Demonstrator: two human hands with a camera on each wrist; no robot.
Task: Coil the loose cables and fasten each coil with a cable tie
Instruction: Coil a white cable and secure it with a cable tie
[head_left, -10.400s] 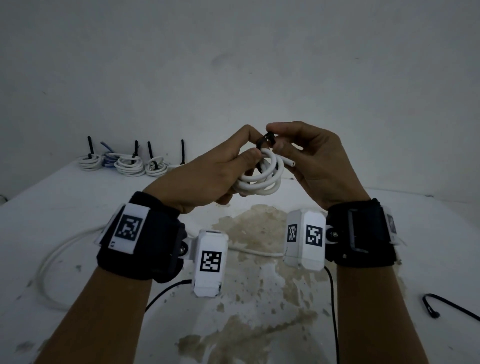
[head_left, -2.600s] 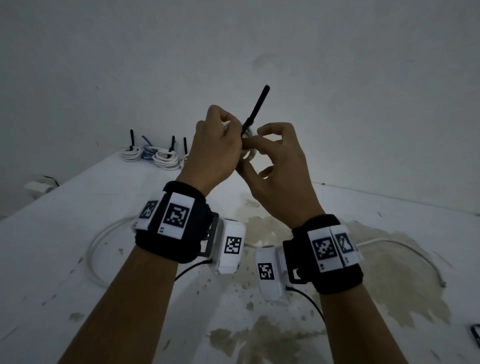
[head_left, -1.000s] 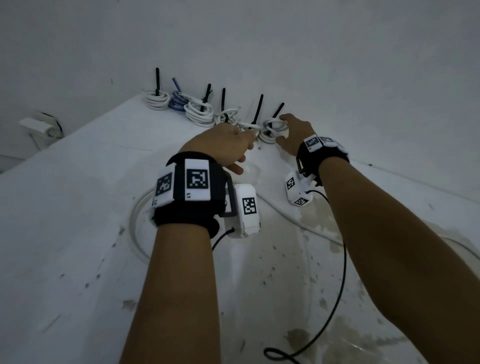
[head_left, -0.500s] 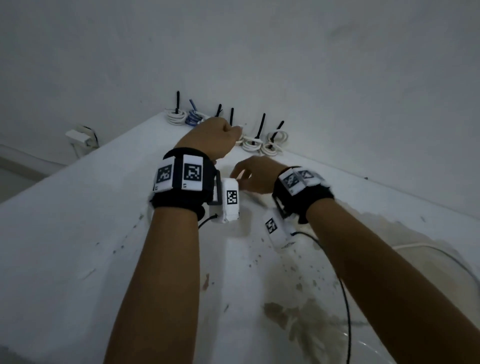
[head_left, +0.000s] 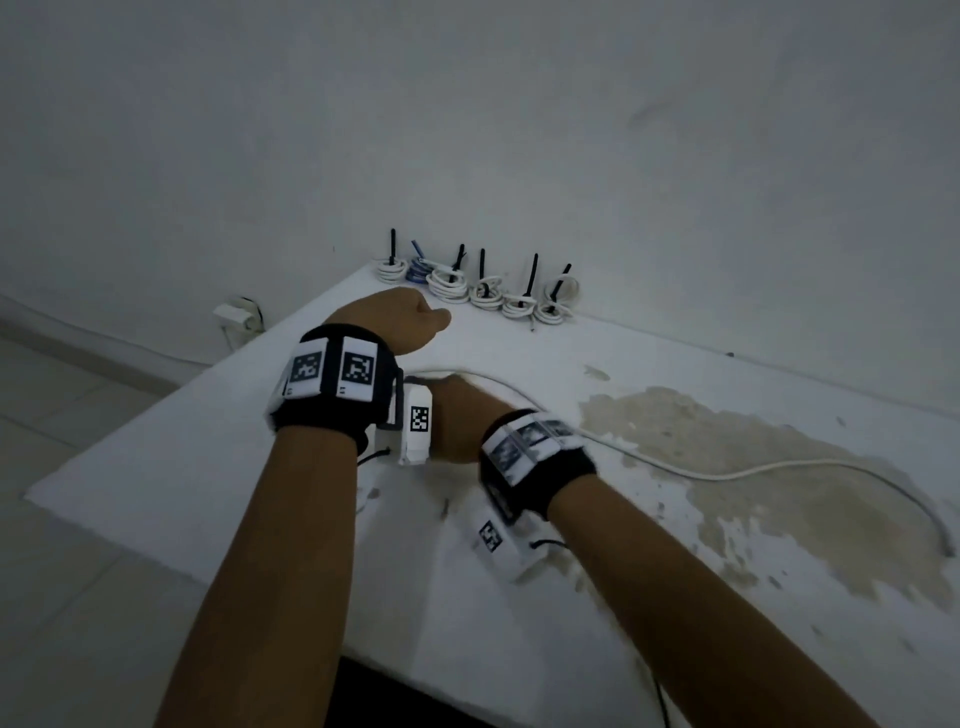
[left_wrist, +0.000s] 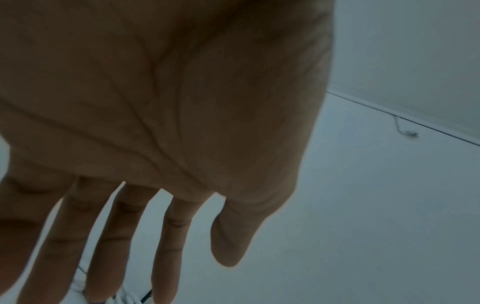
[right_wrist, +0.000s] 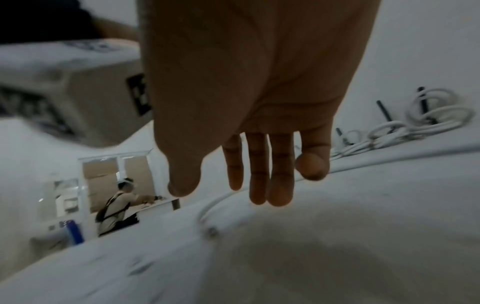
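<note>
Several tied coils (head_left: 483, 291) stand in a row at the table's back edge, black tie tails pointing up; the rightmost coil (head_left: 558, 304) lies against the wall. A loose white cable (head_left: 675, 465) runs across the table from behind my wrists to the right edge. My left hand (head_left: 410, 319) hovers just in front of the row, its fingers (left_wrist: 176, 226) straight and holding nothing. My right hand (head_left: 457, 415) is low, partly behind the left wrist camera. In the right wrist view its fingers (right_wrist: 259, 185) hang straight just above the loose cable (right_wrist: 221, 200), near the cable's end (right_wrist: 210, 231).
A brown stain (head_left: 753, 467) covers the table's right half. The table's left edge (head_left: 156, 415) drops to the floor, with a wall socket (head_left: 236, 314) beyond it. A person (right_wrist: 114, 207) works at a bench far behind. Tied coils (right_wrist: 426, 119) show at the right of the right wrist view.
Both hands have drawn back from the coil row, leaving the newly tied coil there. My right hand has moved left and down to the loose cable's end.
</note>
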